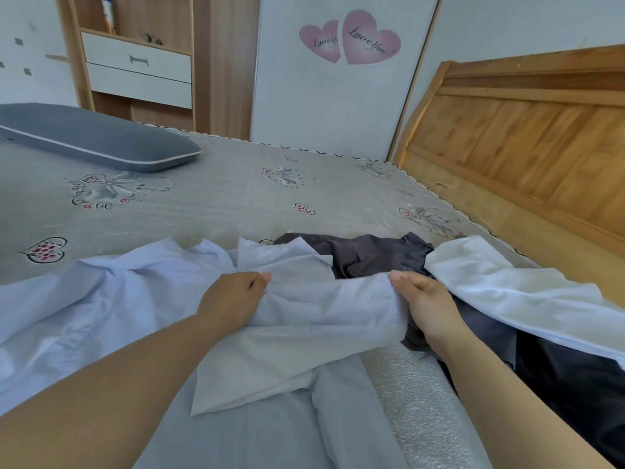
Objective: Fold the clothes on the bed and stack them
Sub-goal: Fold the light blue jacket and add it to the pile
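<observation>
**Both hands on the blue shirt**

On the bed point(236, 198), near its front edge, a pale blue shirt point(111, 292) lies spread out and rumpled, most of it off to the left. Left hand point(233, 296) pinches a fold of it near the middle, thumb and fingers curled on the cloth. Right hand point(426, 302) grips the end of what looks like a sleeve of the same shirt, fingers curled round the edge, so the cloth is stretched between the two hands and a loose flap hangs down toward the camera.

Just behind and under the right hand there's a dark grey garment point(365, 255) in a crumpled heap, touching the shirt. A white garment point(500, 289) lies over it on the right, running toward the bed's edge.

Further back on the left is a grey pillow point(91, 137). Wooden headboard point(527, 137) on the right, a wardrobe point(142, 66) with white drawers behind, and a white door with two pink heart stickers point(351, 38).
</observation>
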